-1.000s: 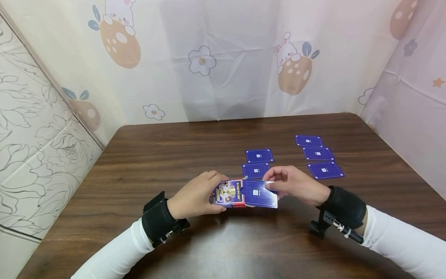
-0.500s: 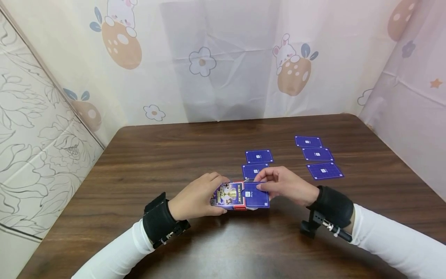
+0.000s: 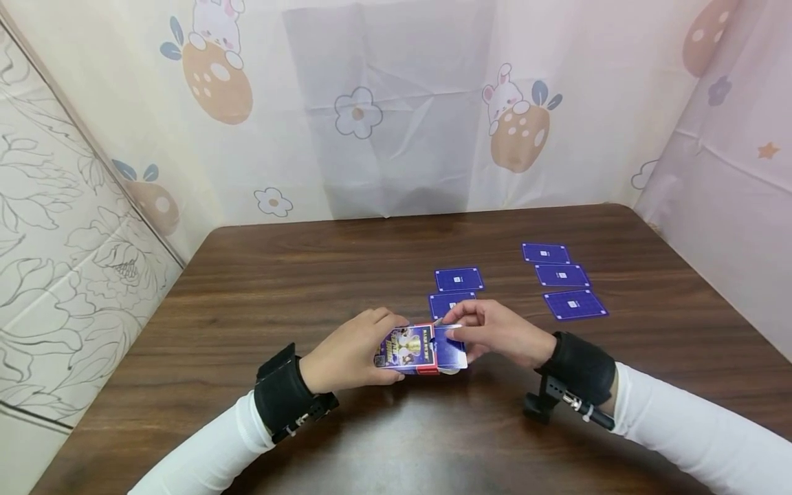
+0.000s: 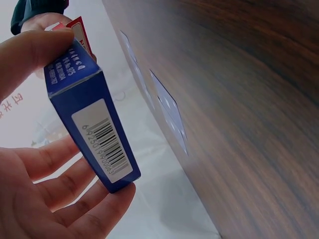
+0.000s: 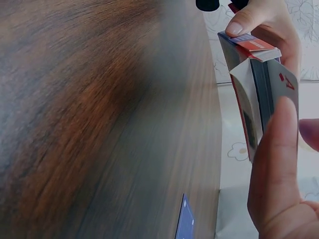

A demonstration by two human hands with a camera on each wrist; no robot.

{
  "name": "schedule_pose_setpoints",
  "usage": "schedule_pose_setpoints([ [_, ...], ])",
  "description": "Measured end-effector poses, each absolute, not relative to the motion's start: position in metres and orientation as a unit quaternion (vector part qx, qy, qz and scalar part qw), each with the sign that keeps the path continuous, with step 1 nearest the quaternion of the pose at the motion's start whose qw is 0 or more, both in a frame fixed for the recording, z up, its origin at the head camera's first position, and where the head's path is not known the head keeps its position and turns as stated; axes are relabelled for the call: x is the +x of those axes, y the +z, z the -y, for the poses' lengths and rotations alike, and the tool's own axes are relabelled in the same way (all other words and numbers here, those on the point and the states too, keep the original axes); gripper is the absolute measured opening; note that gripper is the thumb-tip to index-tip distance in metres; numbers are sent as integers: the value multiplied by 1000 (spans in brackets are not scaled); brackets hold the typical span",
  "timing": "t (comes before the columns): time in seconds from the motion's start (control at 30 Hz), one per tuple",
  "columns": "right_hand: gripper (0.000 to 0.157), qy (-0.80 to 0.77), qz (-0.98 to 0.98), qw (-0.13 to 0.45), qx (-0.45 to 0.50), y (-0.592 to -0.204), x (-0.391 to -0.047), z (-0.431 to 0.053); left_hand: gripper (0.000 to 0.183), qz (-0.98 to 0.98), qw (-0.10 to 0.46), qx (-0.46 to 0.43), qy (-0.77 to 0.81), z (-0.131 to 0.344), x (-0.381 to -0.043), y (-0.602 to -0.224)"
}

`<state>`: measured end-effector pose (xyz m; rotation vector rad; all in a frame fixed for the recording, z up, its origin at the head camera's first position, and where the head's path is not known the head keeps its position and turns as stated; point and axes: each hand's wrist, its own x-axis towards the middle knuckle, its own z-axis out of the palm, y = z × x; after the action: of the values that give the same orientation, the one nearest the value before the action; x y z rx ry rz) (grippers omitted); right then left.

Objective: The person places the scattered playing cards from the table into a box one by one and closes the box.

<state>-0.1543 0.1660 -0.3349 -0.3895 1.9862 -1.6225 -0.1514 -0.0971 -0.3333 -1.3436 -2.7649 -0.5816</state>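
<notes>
My left hand [image 3: 349, 350] grips a blue card box [image 3: 405, 347] with a trophy picture, thumb and fingers on opposite edges. The left wrist view shows the box's barcode end [image 4: 102, 142]. From its open end, facing right, a blue-backed playing card [image 3: 452, 355] sticks out by a short length. My right hand [image 3: 504, 335] pinches this card near its far edge. In the right wrist view the card's white underside [image 5: 278, 85] carries a red A and a diamond, and more cards show as a dark stack [image 5: 262, 92] inside the box.
Beyond the hands, two blue-backed cards lie on the table, a far one [image 3: 459, 279] and a near one [image 3: 442, 304] partly behind my right fingers. Three more [image 3: 562, 275] form a column further right. A printed cloth [image 3: 396, 158] hangs along the table's back edge.
My right hand has moved left, sliding the card deeper into the box, so much less of it sticks out. The left hand and box have barely moved.
</notes>
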Motion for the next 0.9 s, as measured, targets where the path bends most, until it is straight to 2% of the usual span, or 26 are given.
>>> schedule_pose_setpoints([
  [0.4, 18, -624, -704, 297, -163, -337, -146, -171, 66, 883, 10, -429, -188, 96, -152, -336],
  [0.9, 28, -612, -694, 308, -223, -338, -145, -173, 67, 883, 14, -431, -187, 99, -153, -338],
])
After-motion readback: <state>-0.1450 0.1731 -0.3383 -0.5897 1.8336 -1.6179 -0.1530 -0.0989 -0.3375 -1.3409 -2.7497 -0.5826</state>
